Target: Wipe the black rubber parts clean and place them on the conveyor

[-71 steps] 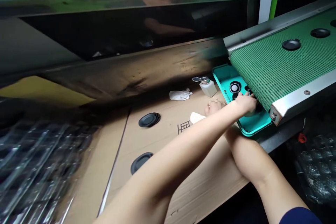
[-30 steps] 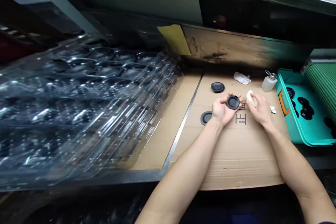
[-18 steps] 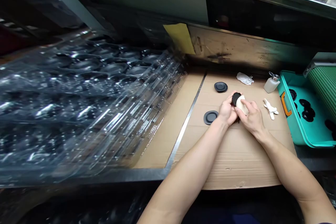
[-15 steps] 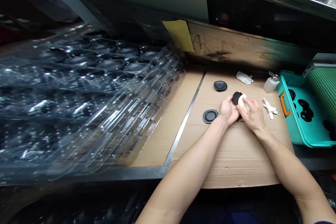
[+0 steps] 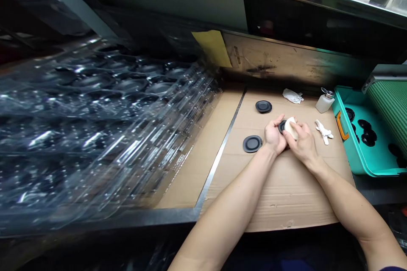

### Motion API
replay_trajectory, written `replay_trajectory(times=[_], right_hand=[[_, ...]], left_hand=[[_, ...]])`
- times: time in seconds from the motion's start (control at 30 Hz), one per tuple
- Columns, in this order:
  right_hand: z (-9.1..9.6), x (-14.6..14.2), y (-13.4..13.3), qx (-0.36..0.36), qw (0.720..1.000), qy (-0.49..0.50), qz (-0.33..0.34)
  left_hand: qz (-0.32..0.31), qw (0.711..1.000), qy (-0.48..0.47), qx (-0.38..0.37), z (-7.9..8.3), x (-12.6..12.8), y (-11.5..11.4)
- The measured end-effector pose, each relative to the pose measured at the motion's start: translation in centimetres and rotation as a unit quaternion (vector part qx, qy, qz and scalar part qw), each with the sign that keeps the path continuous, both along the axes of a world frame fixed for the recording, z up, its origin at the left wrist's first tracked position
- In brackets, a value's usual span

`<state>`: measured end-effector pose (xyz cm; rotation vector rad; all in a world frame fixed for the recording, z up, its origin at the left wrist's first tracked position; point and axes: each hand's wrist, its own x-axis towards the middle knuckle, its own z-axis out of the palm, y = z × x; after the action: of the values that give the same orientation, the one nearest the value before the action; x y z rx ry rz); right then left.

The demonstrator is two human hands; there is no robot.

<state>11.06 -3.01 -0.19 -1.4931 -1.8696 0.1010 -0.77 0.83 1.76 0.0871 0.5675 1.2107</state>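
My left hand [image 5: 274, 136] is closed around a small black round cap [image 5: 281, 126], held just above the cardboard sheet [image 5: 286, 186]. My right hand [image 5: 301, 140] pinches a white pad [image 5: 290, 128] and presses it against the cap's face. Most of the cap is hidden by the pad and my fingers. Two more black caps lie on the cardboard: one [image 5: 252, 143] left of my left hand, another [image 5: 263, 106] farther back.
A teal bin [image 5: 365, 161] with several black caps stands at the right, under a green conveyor belt [image 5: 391, 101]. A white dispenser bottle [image 5: 324, 101], a crumpled wipe [image 5: 293, 96] and a white scrap [image 5: 324, 131] lie nearby. Stacked clear blister trays [image 5: 95, 127] fill the left.
My left hand took a cap from the teal bin and brought it over the cardboard. My right hand then moved the white pad onto the cap's face, where it stays pressed.
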Motion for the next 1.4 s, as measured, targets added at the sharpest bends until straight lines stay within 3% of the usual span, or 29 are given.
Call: replay_trajectory(times=[0.13,0.23,0.3,0.43,0.57,0.73,0.9,1.0,1.13,1.27,1.4], right_hand=[[0.0,-0.8,-0.4,0.018,0.999,-0.022,0.044],[0.2,-0.2,0.0,0.026,0.999,-0.024,-0.001],[0.2,0.0,0.1,0.017,0.999,-0.021,-0.028],[0.0,-0.5,0.0,-0.003,0.999,-0.040,0.018],[0.3,-0.8,0.2,-0.036,0.997,-0.057,-0.038],[0.5,0.1,0.6,-0.023,0.997,-0.065,0.027],[1.0,2.4,2.0,-0.001,0.999,0.012,-0.040],[1.2,2.8,1.7,-0.008,0.999,0.039,-0.012],[1.4,2.4,0.9,-0.068,0.997,0.030,0.027],[2.1,2.6,0.7,-0.114,0.993,0.022,0.027],[2.5,2.9,0.7,-0.096,0.995,0.022,0.024]], left_hand=[[-0.056,0.998,-0.002,0.039,-0.2,-0.1,-0.1],[-0.083,0.995,-0.008,0.048,-0.1,0.2,-0.2],[-0.074,0.997,0.002,0.032,-0.1,0.5,-0.2],[-0.066,0.997,0.021,0.022,-0.4,0.4,0.0],[-0.044,0.998,0.036,0.034,-1.1,0.3,0.4],[-0.066,0.995,0.046,0.057,-1.4,0.5,0.6],[-0.083,0.993,0.053,0.066,-1.2,0.5,0.6],[-0.063,0.995,0.063,0.055,-1.2,0.5,0.8],[-0.029,0.996,0.069,0.039,-1.4,0.5,1.1],[-0.041,0.996,0.070,0.037,-1.4,0.6,1.0],[-0.069,0.994,0.072,0.047,-1.5,0.5,0.7]])
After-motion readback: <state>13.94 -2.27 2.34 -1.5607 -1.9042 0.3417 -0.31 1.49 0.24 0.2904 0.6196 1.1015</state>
